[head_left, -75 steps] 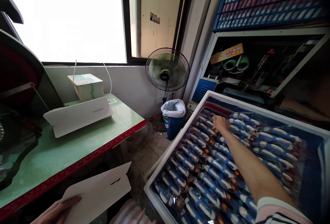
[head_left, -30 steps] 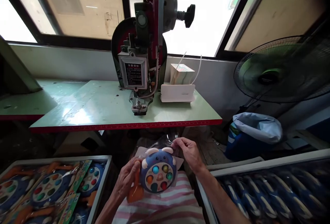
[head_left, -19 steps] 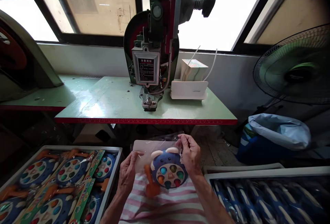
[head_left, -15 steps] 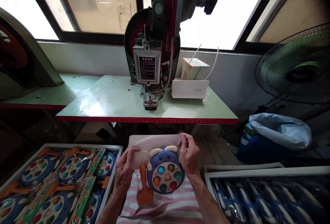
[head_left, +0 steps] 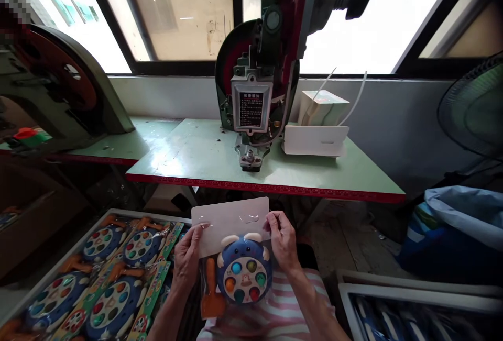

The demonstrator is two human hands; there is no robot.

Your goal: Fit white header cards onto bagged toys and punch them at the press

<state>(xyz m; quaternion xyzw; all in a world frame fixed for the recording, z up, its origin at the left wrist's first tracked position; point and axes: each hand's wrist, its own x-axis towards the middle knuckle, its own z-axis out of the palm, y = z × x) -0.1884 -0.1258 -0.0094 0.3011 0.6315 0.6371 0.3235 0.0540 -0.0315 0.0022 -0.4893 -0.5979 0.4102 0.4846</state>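
Note:
Between both hands, over my lap, is a white header card [head_left: 231,220] with a clear bag below it. Inside the bag are a blue animal-faced toy [head_left: 245,267] with cream ears and several coloured buttons, and an orange toy hammer [head_left: 213,299] on its left. My left hand [head_left: 187,257] pinches the card's left edge, thumb on the near side. With bent fingers my right hand [head_left: 282,239] grips its lower right edge. The card tilts slightly, right side higher, and its plain face is towards me.
Ahead, a stapling-type machine [head_left: 251,116] stands on a green table [head_left: 188,157], beside a white card holder [head_left: 314,141]. A crate [head_left: 118,212] of packed toys is at left, another crate [head_left: 393,294] at right. A fan [head_left: 475,110] and blue bag [head_left: 416,241] stand far right.
My view has turned left, so the table and machine appear further right. The card has come up flatter and more tilted, and my right hand has moved from its top corner down its right edge.

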